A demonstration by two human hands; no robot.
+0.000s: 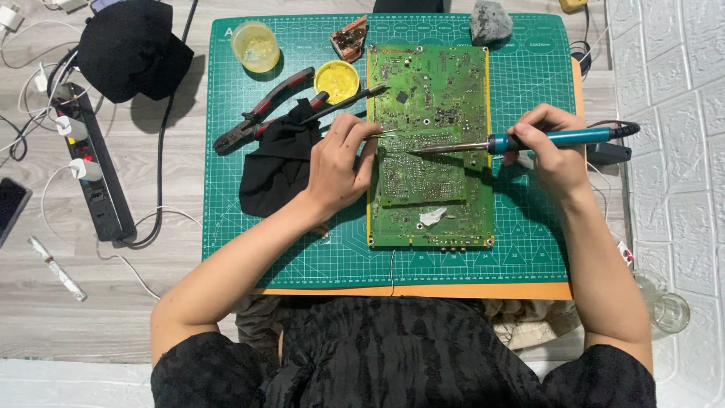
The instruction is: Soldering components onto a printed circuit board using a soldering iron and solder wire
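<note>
A large green circuit board (430, 98) lies on a green cutting mat (529, 249). My right hand (551, 147) grips a teal-handled soldering iron (521, 141) whose tip touches the middle of the board. My left hand (340, 162) rests on the board's left edge and pinches a thin strand of solder wire (391, 133) that points toward the iron's tip.
Left of the board lie a black cloth (276, 170), red-handled pliers (260, 113), a yellow flux tin (336, 79) and a clear cup (255, 45). A grey stone (491, 21) sits at the mat's top. A black power strip (94, 170), cables and a phone (11, 205) lie at the far left.
</note>
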